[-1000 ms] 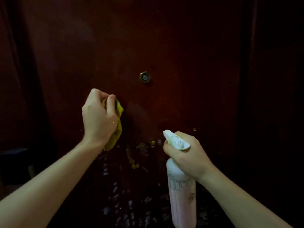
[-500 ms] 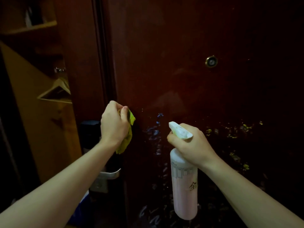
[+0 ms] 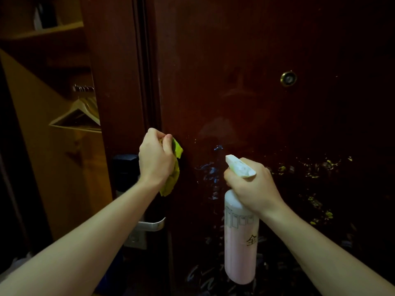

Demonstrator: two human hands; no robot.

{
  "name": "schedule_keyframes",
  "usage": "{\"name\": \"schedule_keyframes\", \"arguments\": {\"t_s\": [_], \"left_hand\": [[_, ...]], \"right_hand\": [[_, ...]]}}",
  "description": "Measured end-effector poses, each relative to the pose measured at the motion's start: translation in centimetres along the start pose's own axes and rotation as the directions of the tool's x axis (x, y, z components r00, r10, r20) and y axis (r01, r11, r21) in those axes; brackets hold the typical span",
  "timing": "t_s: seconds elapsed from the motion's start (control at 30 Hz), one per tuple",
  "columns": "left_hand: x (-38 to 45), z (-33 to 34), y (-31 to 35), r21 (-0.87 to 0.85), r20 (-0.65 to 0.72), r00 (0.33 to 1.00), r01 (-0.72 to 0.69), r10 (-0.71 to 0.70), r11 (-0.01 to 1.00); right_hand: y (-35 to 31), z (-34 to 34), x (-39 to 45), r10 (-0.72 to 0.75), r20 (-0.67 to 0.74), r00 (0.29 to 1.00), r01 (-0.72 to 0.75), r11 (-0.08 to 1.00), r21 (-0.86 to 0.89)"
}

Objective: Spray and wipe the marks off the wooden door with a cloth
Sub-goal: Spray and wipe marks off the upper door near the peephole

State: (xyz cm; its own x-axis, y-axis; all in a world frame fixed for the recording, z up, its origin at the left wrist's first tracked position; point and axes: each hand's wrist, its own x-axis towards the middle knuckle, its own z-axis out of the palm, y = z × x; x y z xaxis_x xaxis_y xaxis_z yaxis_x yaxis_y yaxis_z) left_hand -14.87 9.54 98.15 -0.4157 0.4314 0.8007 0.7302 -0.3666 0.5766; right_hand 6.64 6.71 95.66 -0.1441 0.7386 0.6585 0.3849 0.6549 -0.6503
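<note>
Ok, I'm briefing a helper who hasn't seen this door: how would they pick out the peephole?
Start from the dark red wooden door. Look on its upper right, well above the right hand holding the spray bottle. The peephole is the only small round brass ring there, unlike the scattered yellow marks below.

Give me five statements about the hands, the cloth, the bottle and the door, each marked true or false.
1. The left hand holds a yellow-green cloth. True.
2. The right hand holds a sponge. False: it holds a pink spray bottle by the neck.
3. The peephole sits below the spray bottle. False: it is higher on the wooden door, up and to the right.
4. Yellow marks lie right of the bottle. True.
5. The metal door handle is above the cloth. False: it is below.
</note>
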Motion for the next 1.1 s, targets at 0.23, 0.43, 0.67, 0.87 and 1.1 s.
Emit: {"name": "schedule_keyframes", "arguments": {"t_s": [0.23, 0.43, 0.67, 0.87, 1.1], "left_hand": [[1.0, 0.9, 1.1, -0.023, -0.080, 0.992, -0.097, 0.095, 0.995], [1.8, 3.6, 2.7, 0.131, -0.149, 0.914, -0.361, 0.378, 0.923], [-5.2, 7.1, -1.8, 0.319, 0.064, 0.617, -0.757, 0.784, 0.570], [-5.6, 5.4, -2.4, 0.252, 0.158, 0.666, -0.741, 0.729, 0.622], [1.5, 2.5, 1.8, 0.136, -0.067, 0.871, -0.475, 0.486, 0.870]], "right_hand": [[0.3, -0.1, -0.4, 0.006, -0.013, 1.000, -0.007, 0.999, -0.047], [0.7, -0.2, -0.3, 0.015, -0.059, 0.998, -0.016, 1.000, -0.016], [1.2, 0.1, -0.3, 0.038, -0.056, 0.998, -0.040, 0.999, -0.028], [1.7, 0.0, -0.2, 0.053, -0.049, 0.997, -0.056, 0.996, -0.063], [1.2, 0.4, -0.4, 0.029, 0.019, 0.999, -0.028, 0.997, -0.070]]}}
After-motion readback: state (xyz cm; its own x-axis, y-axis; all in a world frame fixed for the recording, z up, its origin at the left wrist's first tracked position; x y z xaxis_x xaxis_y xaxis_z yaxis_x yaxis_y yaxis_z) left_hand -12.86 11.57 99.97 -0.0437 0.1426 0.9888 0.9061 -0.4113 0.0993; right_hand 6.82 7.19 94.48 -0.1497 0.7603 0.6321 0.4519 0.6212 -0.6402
